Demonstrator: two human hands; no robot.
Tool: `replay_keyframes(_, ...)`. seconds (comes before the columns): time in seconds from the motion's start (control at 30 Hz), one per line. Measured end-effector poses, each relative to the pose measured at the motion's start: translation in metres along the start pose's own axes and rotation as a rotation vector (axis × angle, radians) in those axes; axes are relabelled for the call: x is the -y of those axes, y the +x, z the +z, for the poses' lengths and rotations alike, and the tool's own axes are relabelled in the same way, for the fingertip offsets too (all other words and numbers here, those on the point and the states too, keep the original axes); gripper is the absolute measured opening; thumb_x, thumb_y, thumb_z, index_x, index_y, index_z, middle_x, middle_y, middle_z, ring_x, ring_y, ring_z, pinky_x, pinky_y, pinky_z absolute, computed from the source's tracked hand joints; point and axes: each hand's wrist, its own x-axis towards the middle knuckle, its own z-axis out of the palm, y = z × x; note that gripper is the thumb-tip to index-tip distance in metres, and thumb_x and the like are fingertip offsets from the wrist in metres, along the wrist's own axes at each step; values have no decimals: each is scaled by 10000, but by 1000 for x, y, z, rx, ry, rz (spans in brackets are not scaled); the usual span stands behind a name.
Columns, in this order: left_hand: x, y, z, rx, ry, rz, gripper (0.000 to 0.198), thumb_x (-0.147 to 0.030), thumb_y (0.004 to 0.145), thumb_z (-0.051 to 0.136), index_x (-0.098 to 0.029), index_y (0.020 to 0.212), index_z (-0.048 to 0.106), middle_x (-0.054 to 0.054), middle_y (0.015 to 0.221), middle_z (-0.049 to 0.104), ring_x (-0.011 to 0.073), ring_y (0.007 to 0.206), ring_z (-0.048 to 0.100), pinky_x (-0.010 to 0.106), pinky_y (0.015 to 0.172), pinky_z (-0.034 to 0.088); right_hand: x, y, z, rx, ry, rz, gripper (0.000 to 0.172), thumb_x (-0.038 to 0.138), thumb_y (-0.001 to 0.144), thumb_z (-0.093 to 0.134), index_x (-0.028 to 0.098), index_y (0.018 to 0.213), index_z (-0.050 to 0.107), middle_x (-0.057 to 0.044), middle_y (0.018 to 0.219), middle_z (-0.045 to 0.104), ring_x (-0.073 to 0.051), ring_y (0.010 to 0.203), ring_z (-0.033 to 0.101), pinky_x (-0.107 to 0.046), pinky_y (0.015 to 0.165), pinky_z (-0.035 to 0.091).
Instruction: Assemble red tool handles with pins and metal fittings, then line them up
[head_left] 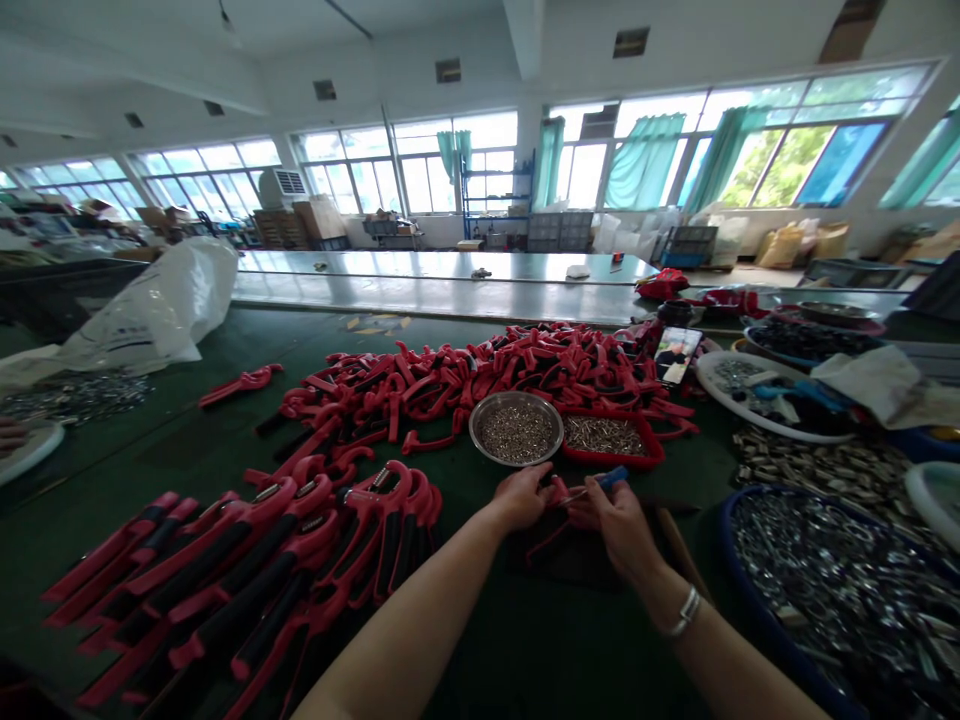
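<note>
My left hand (pixel 523 497) is closed, its fingertips on a red handle piece (pixel 559 490) in front of the bowl of small parts. Pinched in my right hand (pixel 624 525) is a blue-handled tool (pixel 613 478) with a thin metal shaft, which points left toward the red piece. The tool's tip is too blurred to make out. A dark flat block or pad (pixel 559 560) lies below both hands. Just beyond them stand a round metal bowl (pixel 480 428) of tiny metal parts and a red tray (pixel 651 458) of small pins or rivets.
Red-and-black handles with springs (pixel 285 540) lie in rows at left. A heap of red handles (pixel 450 380) spreads behind the bowl. At right are a blue-rimmed basin (pixel 731 530) of metal parts, a white tray (pixel 709 385) and a propped phone (pixel 676 355). Another person's hand (pixel 10 435) shows far left.
</note>
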Motion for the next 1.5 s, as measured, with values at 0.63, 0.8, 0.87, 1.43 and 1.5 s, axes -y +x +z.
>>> replay_keyframes(0.63, -7, -7, -3, -33, 29, -43, 512, -352, 807, 492, -214, 1296, 421, 45, 1271, 508, 213, 1127, 485, 306, 942, 384, 51, 76, -41, -330, -1069, -560, 291, 431, 837, 389, 178, 944, 487, -101, 863, 652, -214, 779, 625, -328, 702, 473)
replay_keyframes(0.8, -13, -22, -4, -192, 138, 52, 401, -385, 807, 509, -225, 1174, 534, 24, 1180, 573, 184, 1074, 511, 277, 920, 392, 56, 118, -54, -319, -1362, -387, 299, 391, 784, 457, 125, 825, 586, -148, 758, 652, -268, 746, 616, -336, 627, 438)
replay_keyframes(0.87, -15, -21, -13, -249, 215, 61, 313, -410, 840, 447, -259, 1073, 590, 10, 1086, 617, 174, 1004, 543, 278, 879, 412, 59, 126, -58, -268, -1454, -313, 307, 400, 763, 486, 125, 721, 614, -154, 694, 647, -281, 706, 619, -341, 593, 431)
replay_keyframes(1.43, 9, 47, -61, -67, 534, -210, 240, -384, 749, 523, -341, 939, 663, -14, 1026, 655, 193, 963, 583, 260, 751, 460, 31, 110, 78, 313, -1725, -438, 166, 230, 785, 562, 107, 845, 657, -122, 883, 666, -214, 901, 596, -361, 785, 438)
replay_keyframes(1.5, 12, 47, -62, -91, 522, -209, 243, -371, 764, 501, -332, 938, 666, -8, 1025, 654, 193, 967, 580, 262, 758, 458, 30, 112, 75, 306, -1687, -456, 171, 226, 793, 538, 129, 852, 666, -116, 897, 669, -214, 903, 598, -350, 779, 437)
